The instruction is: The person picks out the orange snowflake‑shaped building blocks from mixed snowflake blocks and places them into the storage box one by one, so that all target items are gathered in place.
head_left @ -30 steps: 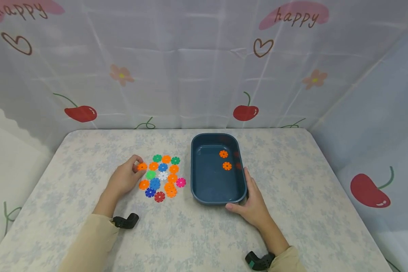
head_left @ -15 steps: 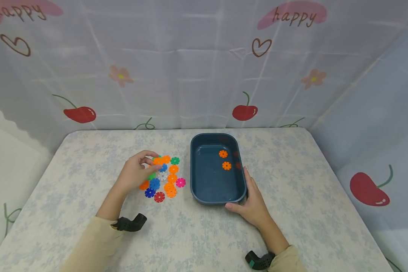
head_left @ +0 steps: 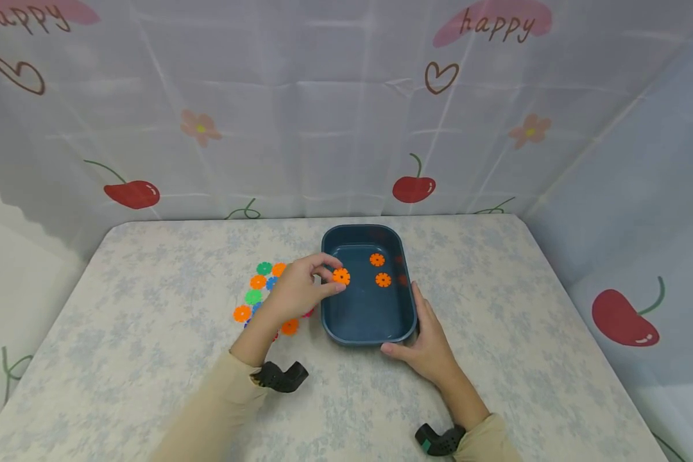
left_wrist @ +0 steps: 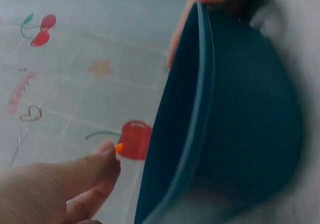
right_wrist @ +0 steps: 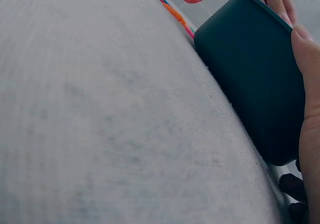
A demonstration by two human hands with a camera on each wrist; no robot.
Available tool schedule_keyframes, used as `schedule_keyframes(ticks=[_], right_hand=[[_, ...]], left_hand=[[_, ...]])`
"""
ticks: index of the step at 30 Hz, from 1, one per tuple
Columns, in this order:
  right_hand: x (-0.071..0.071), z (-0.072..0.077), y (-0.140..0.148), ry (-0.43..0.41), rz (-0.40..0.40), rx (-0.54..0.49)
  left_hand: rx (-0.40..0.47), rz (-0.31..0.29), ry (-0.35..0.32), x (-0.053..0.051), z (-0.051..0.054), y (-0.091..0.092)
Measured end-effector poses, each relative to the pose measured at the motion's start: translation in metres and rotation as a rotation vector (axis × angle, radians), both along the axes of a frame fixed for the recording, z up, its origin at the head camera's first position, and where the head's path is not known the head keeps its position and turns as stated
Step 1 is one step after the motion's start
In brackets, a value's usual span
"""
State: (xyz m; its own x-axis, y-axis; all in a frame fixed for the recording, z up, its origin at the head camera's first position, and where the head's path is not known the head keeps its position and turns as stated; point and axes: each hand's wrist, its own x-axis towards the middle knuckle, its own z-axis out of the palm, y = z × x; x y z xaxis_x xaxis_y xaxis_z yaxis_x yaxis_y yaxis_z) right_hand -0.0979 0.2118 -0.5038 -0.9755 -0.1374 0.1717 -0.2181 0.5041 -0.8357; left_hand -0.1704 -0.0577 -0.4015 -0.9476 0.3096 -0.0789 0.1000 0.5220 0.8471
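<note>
My left hand (head_left: pixel 300 287) pinches an orange snowflake disc (head_left: pixel 341 276) between thumb and fingertips, over the left rim of a deep dark blue plastic tray (head_left: pixel 360 321). In the left wrist view only a sliver of that disc shows at the fingertips (left_wrist: pixel 107 149). Inside the tray are two more orange discs, a far one (head_left: pixel 377 260) and a nearer one (head_left: pixel 384 280). My right hand (head_left: pixel 430 346) grips the tray's near right corner, thumb at the near side and fingers along the right wall. The right wrist view shows its thumb at the tray's rim (right_wrist: pixel 272 9).
Left of the tray lies a loose cluster of flat discs, partly hidden by my left hand and forearm. Among them are a green disc (head_left: pixel 253 297) and an orange disc (head_left: pixel 242 313). A printed curtain (head_left: pixel 300 128) hangs behind the table (head_left: pixel 150 308).
My left hand took the orange disc at the cluster's left side and carried it right, across the cluster, to the tray. The right hand and the tray stay in place.
</note>
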Motion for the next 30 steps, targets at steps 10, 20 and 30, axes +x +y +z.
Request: schedule_keyframes(ticks=[10,20,30], right_hand=[[0.000,0.001,-0.001,-0.009,-0.008,-0.009],[-0.001,-0.001,0.001,-0.006,-0.004,0.002],[0.000,-0.002,0.001,-0.001,0.009,-0.025]], left_hand=[[-0.196,-0.032,0.066,0.002,-0.013,0.060],[-0.382,-0.050,0.076,0.001,-0.035,0.091],[-0.474,-0.053,0.091,-0.004,-0.046,0.100]])
